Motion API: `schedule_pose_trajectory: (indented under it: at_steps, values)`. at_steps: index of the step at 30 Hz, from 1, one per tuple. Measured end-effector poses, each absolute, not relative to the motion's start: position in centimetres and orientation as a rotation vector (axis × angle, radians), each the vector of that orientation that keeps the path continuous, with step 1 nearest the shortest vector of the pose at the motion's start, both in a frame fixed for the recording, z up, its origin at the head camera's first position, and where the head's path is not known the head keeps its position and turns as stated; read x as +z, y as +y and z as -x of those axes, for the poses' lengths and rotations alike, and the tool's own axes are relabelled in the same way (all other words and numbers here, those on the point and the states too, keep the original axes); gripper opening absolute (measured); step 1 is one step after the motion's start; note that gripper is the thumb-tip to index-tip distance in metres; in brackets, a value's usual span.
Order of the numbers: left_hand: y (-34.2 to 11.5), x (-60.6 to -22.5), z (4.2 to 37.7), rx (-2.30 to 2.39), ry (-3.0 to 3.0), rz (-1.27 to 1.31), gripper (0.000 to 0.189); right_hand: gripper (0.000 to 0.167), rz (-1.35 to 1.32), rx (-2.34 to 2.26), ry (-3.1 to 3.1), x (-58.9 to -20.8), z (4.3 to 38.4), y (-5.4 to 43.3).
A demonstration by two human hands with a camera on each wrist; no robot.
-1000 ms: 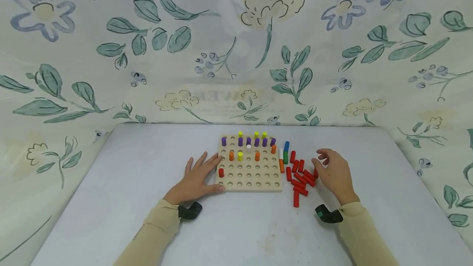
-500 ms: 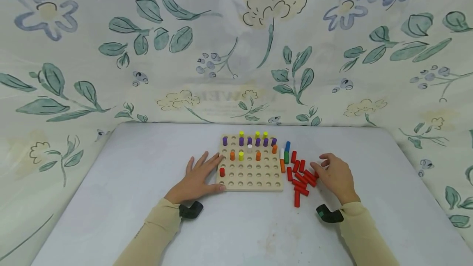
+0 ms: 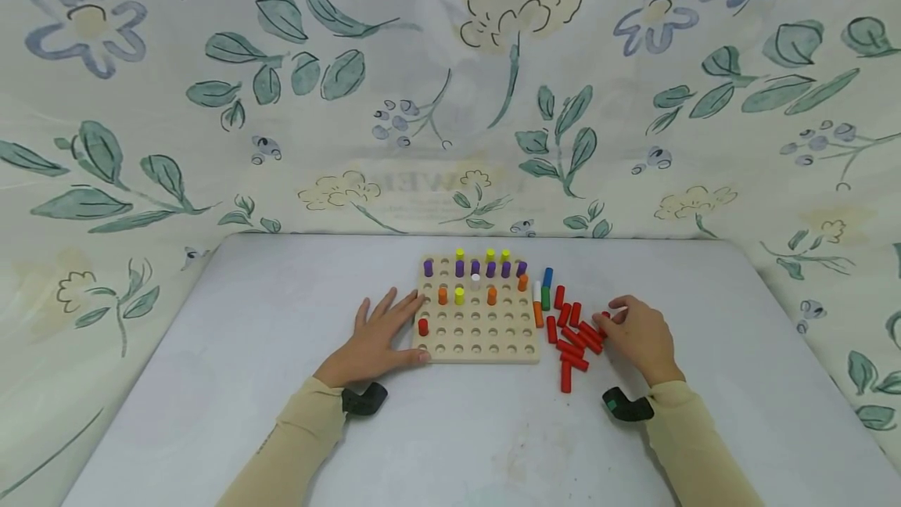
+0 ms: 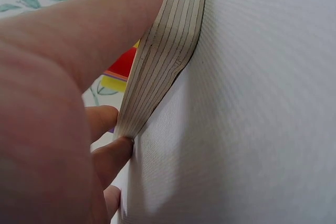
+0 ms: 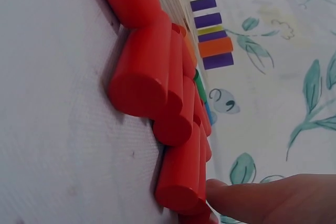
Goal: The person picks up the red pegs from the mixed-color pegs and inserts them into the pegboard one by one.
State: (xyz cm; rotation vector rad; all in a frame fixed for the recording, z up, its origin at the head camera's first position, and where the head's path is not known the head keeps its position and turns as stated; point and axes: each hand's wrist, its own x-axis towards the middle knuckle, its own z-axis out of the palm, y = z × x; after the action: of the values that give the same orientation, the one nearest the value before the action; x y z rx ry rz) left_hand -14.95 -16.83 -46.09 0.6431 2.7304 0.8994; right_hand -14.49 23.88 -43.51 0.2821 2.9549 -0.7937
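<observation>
A pale wooden pegboard (image 3: 486,339) lies on the table with purple, yellow, orange and white pegs upright in its back rows. One red peg (image 3: 423,327) stands at its left side. My left hand (image 3: 369,343) rests spread against the board's left edge, the thumb at the near corner; the left wrist view shows fingers along its layered side (image 4: 168,30). To the right, my right hand (image 3: 640,335) pinches a red peg (image 3: 605,318) between thumb and forefinger, most of it hidden. In the right wrist view a fingertip (image 5: 218,190) is right by the red pegs (image 5: 139,72).
Several loose red pegs (image 3: 570,349) lie jumbled between the board and my right hand. A blue peg (image 3: 547,278), a green peg (image 3: 545,298), a white one and an orange peg (image 3: 538,314) lie along the board's right edge. A floral cloth (image 3: 450,100) hangs behind the table.
My right hand has shifted slightly toward me, its fingers drawing in around the red peg at the pile's right end. My left hand and the board keep their places.
</observation>
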Motion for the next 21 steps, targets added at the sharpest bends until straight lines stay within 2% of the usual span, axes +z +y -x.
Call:
schedule_pose_trajectory:
  at_steps: [21]
  values:
    - [-16.94, -46.39, 15.1, 0.892, 2.737, -0.65, 0.094, 0.039, -0.318, -0.844, 2.97, -43.97, 14.63, 24.07]
